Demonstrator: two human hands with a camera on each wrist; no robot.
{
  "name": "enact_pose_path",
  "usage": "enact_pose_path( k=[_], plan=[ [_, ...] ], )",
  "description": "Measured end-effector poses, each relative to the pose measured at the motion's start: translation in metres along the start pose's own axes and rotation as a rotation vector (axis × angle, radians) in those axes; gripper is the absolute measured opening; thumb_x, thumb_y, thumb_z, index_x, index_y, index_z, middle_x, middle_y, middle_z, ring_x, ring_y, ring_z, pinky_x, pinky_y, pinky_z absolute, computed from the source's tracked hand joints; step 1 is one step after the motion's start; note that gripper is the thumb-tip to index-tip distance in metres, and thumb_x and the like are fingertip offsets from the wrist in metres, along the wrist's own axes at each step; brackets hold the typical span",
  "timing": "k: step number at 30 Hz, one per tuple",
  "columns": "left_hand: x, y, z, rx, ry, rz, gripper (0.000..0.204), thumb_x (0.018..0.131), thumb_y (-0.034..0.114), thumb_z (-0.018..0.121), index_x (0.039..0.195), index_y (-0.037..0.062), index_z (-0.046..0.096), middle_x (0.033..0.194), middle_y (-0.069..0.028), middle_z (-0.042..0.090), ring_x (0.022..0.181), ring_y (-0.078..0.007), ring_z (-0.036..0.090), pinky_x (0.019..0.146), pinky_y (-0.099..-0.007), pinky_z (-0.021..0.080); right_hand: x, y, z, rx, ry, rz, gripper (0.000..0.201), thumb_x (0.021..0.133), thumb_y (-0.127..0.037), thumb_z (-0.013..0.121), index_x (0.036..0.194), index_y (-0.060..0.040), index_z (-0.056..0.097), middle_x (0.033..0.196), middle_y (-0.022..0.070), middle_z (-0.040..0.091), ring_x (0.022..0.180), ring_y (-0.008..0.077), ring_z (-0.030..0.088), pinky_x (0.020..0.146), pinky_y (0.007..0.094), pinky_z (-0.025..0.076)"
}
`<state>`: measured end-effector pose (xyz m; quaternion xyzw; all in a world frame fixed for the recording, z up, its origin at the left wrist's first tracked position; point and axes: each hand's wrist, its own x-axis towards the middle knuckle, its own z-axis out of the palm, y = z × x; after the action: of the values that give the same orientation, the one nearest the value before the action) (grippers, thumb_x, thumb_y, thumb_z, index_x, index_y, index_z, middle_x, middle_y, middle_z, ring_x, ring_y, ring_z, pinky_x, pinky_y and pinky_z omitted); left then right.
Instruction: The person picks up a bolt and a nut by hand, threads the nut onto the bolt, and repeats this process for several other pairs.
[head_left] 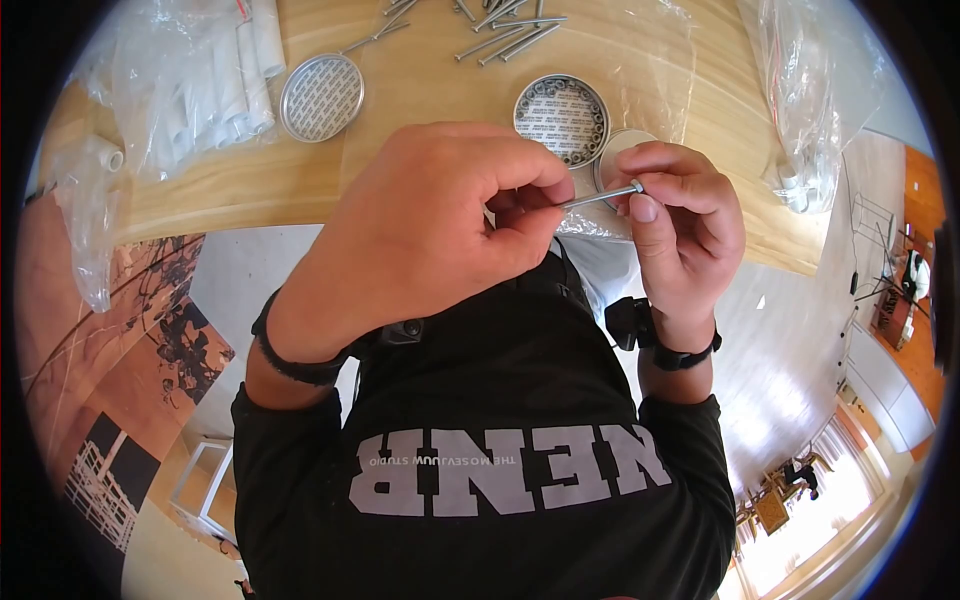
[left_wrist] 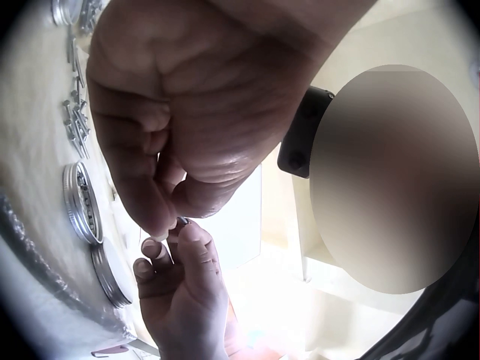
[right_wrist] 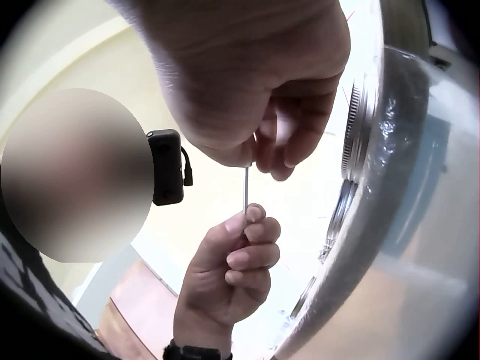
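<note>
Over the table's front edge, my left hand [head_left: 430, 205] pinches the shank of a long silver bolt [head_left: 598, 198] between thumb and fingers. Its left end is hidden inside that hand. Thumb and forefinger of my right hand [head_left: 695, 215] pinch the other end, where a wider piece like a head or nut shows. In the right wrist view the thin shank [right_wrist: 246, 187] runs straight between both hands. A round tin [head_left: 562, 120] with many small metal nuts or rings along its inside edge stands just beyond the hands. Beside it, partly behind my right fingers, is another round lid or tin [head_left: 612, 160].
Several loose bolts [head_left: 510, 35] lie at the far side of the wooden table [head_left: 430, 95]. A round metal lid [head_left: 322, 97] is at left, near a clear bag of white tubes [head_left: 215, 90]. More clear plastic bags [head_left: 800, 110] lie at the right edge.
</note>
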<state>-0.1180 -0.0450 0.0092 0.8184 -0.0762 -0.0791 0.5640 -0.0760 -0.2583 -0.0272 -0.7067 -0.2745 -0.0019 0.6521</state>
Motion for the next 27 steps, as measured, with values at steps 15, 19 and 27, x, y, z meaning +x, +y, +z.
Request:
enact_pose_path(
  k=[15, 19, 27],
  plan=[
    [0.000, -0.002, -0.002, -0.023, -0.023, 0.013, 0.012, 0.080, -0.002, 0.068, 0.092, 0.0002, 0.066, 0.081, -0.0039, 0.067, 0.068, -0.0095, 0.065, 0.054, -0.0209, 0.051, 0.009, -0.004, -0.014, 0.201, -0.198, 0.093, 0.018, 0.086, 0.007, 0.067, 0.099, -0.0004, 0.057, 0.100, 0.0175, 0.069, 0.083, 0.0155, 0.066, 0.067, 0.0263, 0.054],
    [0.000, -0.003, -0.003, -0.022, -0.038, 0.011, 0.012, 0.080, -0.001, 0.068, 0.092, 0.0002, 0.066, 0.082, -0.0043, 0.067, 0.069, -0.0096, 0.065, 0.054, -0.0210, 0.052, 0.018, -0.007, -0.017, 0.113, -0.265, 0.132, 0.016, 0.084, 0.003, 0.071, 0.098, 0.0007, 0.064, 0.091, 0.0114, 0.072, 0.077, 0.0147, 0.068, 0.066, 0.0249, 0.053],
    [-0.001, -0.004, -0.002, -0.005, -0.023, -0.011, 0.012, 0.081, -0.001, 0.068, 0.093, 0.0002, 0.066, 0.082, -0.0052, 0.067, 0.069, -0.0105, 0.066, 0.055, -0.0214, 0.052, 0.019, -0.011, -0.013, -0.021, -0.271, 0.164, 0.016, 0.081, 0.004, 0.072, 0.096, -0.0006, 0.071, 0.088, 0.0088, 0.073, 0.077, 0.0160, 0.070, 0.067, 0.0241, 0.054]
  ],
)
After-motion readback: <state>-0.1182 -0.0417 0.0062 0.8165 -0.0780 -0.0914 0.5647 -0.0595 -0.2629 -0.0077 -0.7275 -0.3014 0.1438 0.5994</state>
